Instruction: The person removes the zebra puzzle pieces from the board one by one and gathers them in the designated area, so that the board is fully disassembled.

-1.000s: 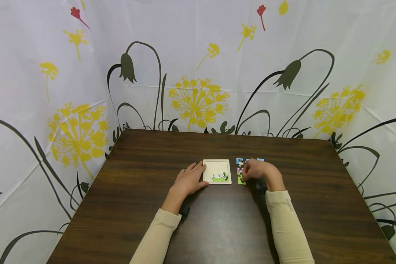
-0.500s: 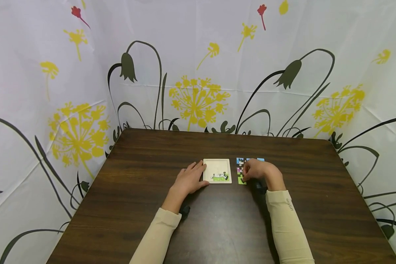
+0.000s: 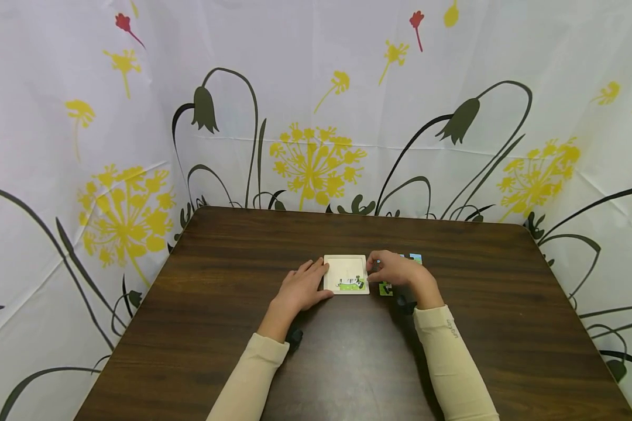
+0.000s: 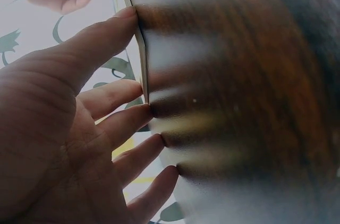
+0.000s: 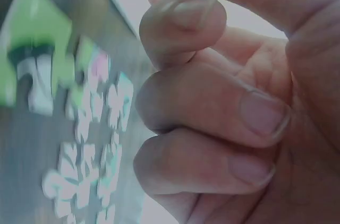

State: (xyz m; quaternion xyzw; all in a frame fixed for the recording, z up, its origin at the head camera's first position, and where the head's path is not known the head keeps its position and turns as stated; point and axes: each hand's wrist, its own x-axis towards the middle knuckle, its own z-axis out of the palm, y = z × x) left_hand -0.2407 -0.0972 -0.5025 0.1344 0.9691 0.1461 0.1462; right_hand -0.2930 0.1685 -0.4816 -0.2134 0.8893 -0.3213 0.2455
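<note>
A pale square puzzle tray [image 3: 344, 262] lies on the table, with a zebra-and-grass picture [image 3: 351, 283] along its bottom right. My left hand [image 3: 301, 286] rests at the tray's left side, fingers extended and thumb by the front edge; the left wrist view shows the fingertips down on the tabletop. My right hand [image 3: 397, 270] is at the tray's right edge, index finger and thumb apart there. In the right wrist view its other fingers [image 5: 212, 104] are curled toward the palm; I cannot tell whether the hand holds anything.
Several colourful jigsaw pieces lie right of the tray, partly under my right hand, among them a green piece [image 3: 385, 289] and a blue-topped one [image 3: 415, 257]. The dark wooden table [image 3: 232, 263] ends at a flower-print curtain [image 3: 316, 105].
My right hand has moved left, from over the loose pieces to the tray's right edge. My left hand and the tray have stayed put.
</note>
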